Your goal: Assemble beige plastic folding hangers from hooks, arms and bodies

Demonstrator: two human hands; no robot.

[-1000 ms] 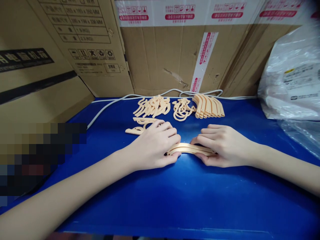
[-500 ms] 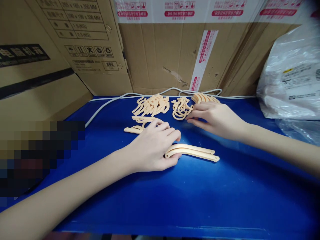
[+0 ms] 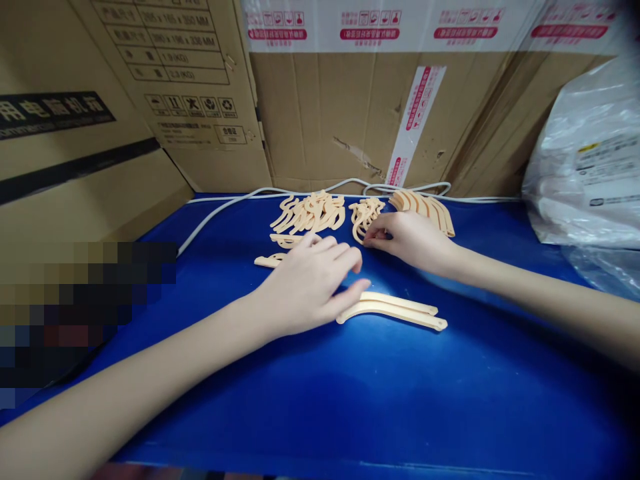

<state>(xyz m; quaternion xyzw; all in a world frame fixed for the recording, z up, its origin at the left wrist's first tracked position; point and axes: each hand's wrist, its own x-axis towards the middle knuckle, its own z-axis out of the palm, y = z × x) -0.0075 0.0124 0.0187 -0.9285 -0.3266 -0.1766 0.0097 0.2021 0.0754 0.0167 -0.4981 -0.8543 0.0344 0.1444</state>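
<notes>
My left hand [image 3: 320, 283] hovers with thumb and fingers apart and nothing visible between them. Just to its right, a pair of long curved wooden strips [image 3: 393, 310] lies side by side on the blue table; the hand hides their left ends. Flat wooden pieces with cut-out curves [image 3: 267, 260] are partly covered behind the same hand. My right hand [image 3: 413, 240] is at a small pile of hooked wooden pieces [image 3: 367, 210], its thumb and fingertips pinched on a curved piece [image 3: 356, 230] at the pile's front.
A heap of wavy wooden pieces [image 3: 310, 213] lies left of the hooked pile, and a row of curved strips [image 3: 425, 203] behind the right hand. A white cable [image 3: 220, 208] runs along the back. Cardboard boxes [image 3: 330, 113] stand behind; a clear plastic-wrapped package [image 3: 580, 160] sits right.
My left hand has let go of the pair of curved strips, its thumb lifting off them. My right hand has shifted left onto the hooked pieces. The view has moved slightly.
</notes>
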